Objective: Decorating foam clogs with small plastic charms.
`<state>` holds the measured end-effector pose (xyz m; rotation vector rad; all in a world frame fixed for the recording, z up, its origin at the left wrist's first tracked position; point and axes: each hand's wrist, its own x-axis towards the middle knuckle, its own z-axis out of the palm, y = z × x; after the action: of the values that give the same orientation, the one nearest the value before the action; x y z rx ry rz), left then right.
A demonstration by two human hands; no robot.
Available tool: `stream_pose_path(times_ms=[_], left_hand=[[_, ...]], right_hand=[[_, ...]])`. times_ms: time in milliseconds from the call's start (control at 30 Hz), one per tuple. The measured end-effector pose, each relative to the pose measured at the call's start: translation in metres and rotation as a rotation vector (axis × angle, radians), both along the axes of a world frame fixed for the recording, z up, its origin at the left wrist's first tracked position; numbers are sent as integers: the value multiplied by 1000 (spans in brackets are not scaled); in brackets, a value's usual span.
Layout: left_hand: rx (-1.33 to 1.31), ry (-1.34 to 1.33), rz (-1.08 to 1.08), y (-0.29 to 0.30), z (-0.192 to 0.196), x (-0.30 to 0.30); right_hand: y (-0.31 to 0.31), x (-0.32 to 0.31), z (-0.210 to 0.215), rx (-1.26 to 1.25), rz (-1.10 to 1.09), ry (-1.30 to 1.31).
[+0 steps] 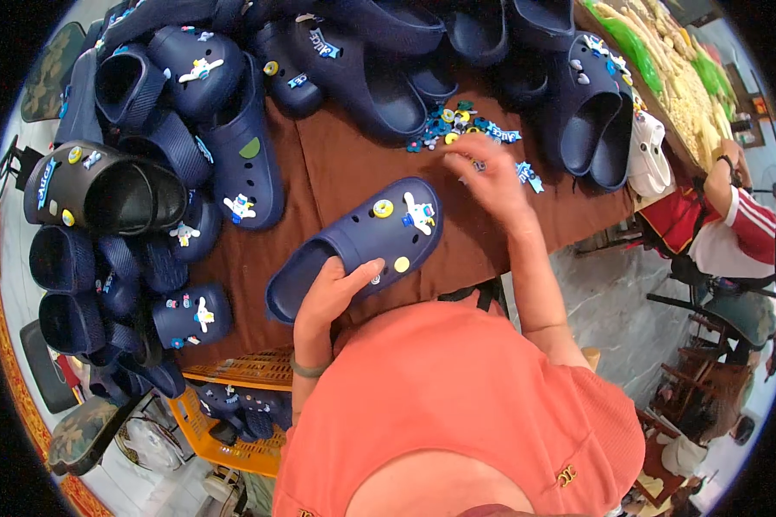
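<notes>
The navy shoe [358, 241] is located at the center of the frame, above the brown-covered counter [319, 164]. Its toe points toward the upper right, and its open heel end faces the lower left. The left hand [332, 291] secures the shoe at the near side of its opening: the fingers grasp the shoe, with the thumb lying on the outer surface of the upper.

The following parts are seated on the upper: a white figure charm [420, 213] near the toe, a yellow ring charm [383, 208] toward the far side, and a pale yellow round charm [402, 264] on the near side. A further small charm [376, 279] sits close to the thumb; its detail is too small to read.

The right hand [490, 177] is positioned right of center in the upper half of the frame, apart from the shoe. Its fingers are bent and blurred; whether they grip a part cannot be determined. The loose charms [453, 127], mixed in color, lie just beyond these fingers. Blue-and-white charms [528, 176] lie to the right of the hand.

Other navy shoes [254, 172] occupy the left and top of the frame. A black shoe [59, 194] rests at the left, and a white shoe [649, 155] rests at the upper right. An orange crate [241, 458] stands at the lower left, containing more navy shoes
</notes>
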<state>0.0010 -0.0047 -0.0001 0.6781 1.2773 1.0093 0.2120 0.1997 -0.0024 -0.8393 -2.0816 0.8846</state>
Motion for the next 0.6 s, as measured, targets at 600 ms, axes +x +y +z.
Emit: stream_pose_path(times_ms=[600], left_hand=[[82,48,-60,4,-2,-3]], right_hand=[[2,10,-45,604,-191,-563]])
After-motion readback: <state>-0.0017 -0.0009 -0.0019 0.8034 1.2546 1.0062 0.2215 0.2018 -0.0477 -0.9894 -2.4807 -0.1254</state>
